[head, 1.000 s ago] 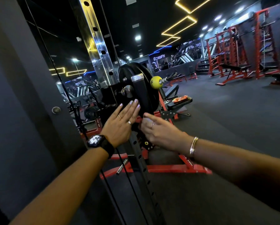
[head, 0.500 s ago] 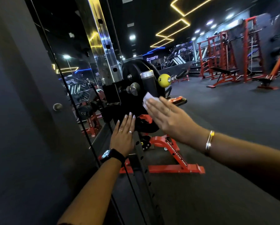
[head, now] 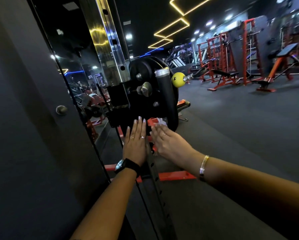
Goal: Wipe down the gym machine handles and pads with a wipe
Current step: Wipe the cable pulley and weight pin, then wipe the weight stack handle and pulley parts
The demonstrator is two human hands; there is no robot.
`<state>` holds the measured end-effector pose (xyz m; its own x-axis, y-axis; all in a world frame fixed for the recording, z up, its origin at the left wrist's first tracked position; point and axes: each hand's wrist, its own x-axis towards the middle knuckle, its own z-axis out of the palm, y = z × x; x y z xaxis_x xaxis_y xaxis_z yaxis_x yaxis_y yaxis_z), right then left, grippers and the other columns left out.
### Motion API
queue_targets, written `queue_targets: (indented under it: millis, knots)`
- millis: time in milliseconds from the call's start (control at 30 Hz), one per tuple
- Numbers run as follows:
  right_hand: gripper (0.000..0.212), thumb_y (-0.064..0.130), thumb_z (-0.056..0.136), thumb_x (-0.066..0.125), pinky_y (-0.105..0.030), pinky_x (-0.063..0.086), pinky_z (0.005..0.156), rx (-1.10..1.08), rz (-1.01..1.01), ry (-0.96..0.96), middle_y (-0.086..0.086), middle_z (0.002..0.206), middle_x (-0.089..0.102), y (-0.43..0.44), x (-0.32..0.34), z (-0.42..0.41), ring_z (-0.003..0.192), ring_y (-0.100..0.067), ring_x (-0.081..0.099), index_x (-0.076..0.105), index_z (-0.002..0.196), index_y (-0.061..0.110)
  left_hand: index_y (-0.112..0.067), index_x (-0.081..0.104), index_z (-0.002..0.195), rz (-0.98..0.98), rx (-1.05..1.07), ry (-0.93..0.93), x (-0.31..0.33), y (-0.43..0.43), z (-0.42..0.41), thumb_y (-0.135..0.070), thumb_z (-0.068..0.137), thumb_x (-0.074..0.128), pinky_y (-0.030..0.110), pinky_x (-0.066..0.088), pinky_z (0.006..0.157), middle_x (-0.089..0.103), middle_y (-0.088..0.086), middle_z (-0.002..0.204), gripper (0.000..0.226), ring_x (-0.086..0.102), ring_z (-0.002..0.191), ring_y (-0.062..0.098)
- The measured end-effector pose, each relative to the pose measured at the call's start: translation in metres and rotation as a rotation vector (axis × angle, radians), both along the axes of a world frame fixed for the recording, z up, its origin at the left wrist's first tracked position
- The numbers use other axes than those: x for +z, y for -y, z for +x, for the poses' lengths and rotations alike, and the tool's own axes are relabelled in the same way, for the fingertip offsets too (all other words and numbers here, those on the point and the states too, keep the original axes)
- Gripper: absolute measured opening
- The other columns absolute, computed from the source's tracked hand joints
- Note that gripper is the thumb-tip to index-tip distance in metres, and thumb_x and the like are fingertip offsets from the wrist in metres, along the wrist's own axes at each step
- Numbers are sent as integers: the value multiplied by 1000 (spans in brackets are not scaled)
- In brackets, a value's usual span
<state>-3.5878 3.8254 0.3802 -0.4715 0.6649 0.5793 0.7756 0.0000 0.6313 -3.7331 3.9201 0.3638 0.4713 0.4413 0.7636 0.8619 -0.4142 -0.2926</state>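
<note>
Wipe sits bunched under the right hand, whose fingers press it flat against the lower edge of the black weight plate. Left hand lies open, holding nothing, braced on the upright. Judged mid-task: plate area in hand, handles and pads not visibly treated. Half a second earlier the wipe was higher, near the sleeve.

Dark rubber gym floor is stretching right across the room, and it's carrying the red base frame of the near machine, red racks and a black bench farther back.
</note>
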Motion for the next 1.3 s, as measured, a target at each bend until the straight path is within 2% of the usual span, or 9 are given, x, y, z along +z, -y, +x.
queue_targets:
  millis: [200, 300, 467, 567, 633, 733, 900, 1033, 1300]
  knots:
    - [40, 13, 85, 40, -34, 49, 93, 444, 64, -306, -10, 113, 69, 31, 7, 10, 102, -25, 66, 69, 112, 6, -1, 35, 147, -157, -193, 197, -8, 12, 15, -28, 80, 37, 33, -4, 119, 34, 15, 154, 73, 21, 145, 23]
    - [41, 4, 82, 46, -30, 47, 90, 560, 43, -769, -8, 115, 68, 41, 2, 15, 102, -24, 64, 66, 117, 8, -2, 29, 150, -231, -304, 289, -12, 23, 22, -33, 74, 32, 28, -12, 119, 23, 10, 158, 82, 8, 147, 16]
    - [32, -8, 77, 52, 1, 36, 75, 549, 163, -1496, -1, 97, 57, 60, -2, 27, 81, -1, 50, 60, 104, 7, -2, 22, 151, -306, -537, 467, -22, 42, 39, -20, 79, 33, 35, 1, 122, 16, 8, 159, 75, 2, 148, 15]
    - [30, -12, 77, 55, -8, 41, 66, 468, 72, -1742, 7, 83, 55, 66, -4, 43, 74, -6, 51, 53, 87, 16, 3, 26, 149, -327, -682, 598, -32, 70, 59, -5, 80, 41, 29, 3, 122, 23, 14, 158, 72, 8, 149, 19]
    - [29, -11, 77, 54, -25, 48, 63, 395, -3, -1894, 1, 79, 60, 67, -11, 55, 72, -13, 55, 55, 81, 19, 3, 25, 149, -338, -791, 662, -39, 91, 73, -6, 77, 41, 31, 9, 121, 25, 14, 157, 74, 10, 149, 20]
    - [27, -13, 80, 54, -25, 47, 55, 390, -48, -2146, -14, 86, 65, 78, -22, 70, 67, -18, 58, 59, 88, 12, -6, 27, 147, -307, -904, 644, -49, 109, 94, -16, 79, 41, 36, 16, 120, 32, 10, 154, 71, 15, 148, 14]
    - [17, -11, 81, 64, -19, 47, 46, 336, 32, -2260, -8, 72, 67, 121, -36, 87, 53, -8, 62, 61, 92, 2, -17, 33, 147, -693, -1077, 673, -55, 130, 128, -34, 90, 44, 21, 24, 115, 33, -11, 149, 61, 26, 138, -7]
    - [12, -4, 83, 66, -22, 50, 52, 268, 114, -2287, -11, 76, 68, 160, -47, 100, 60, -13, 63, 64, 95, -2, -17, 45, 143, -1055, -1103, 678, -64, 153, 160, -31, 90, 64, 3, 37, 92, 56, -7, 129, 57, 52, 119, 3]
    - [23, -1, 92, 45, -32, 56, 75, 87, 328, -2406, -16, 91, 69, 262, -70, 132, 80, -22, 65, 64, 106, -4, -6, 68, 118, -1231, -1241, 462, -90, 220, 220, -14, 88, 71, -1, 39, 76, 70, 7, 111, 31, 58, 94, -1]
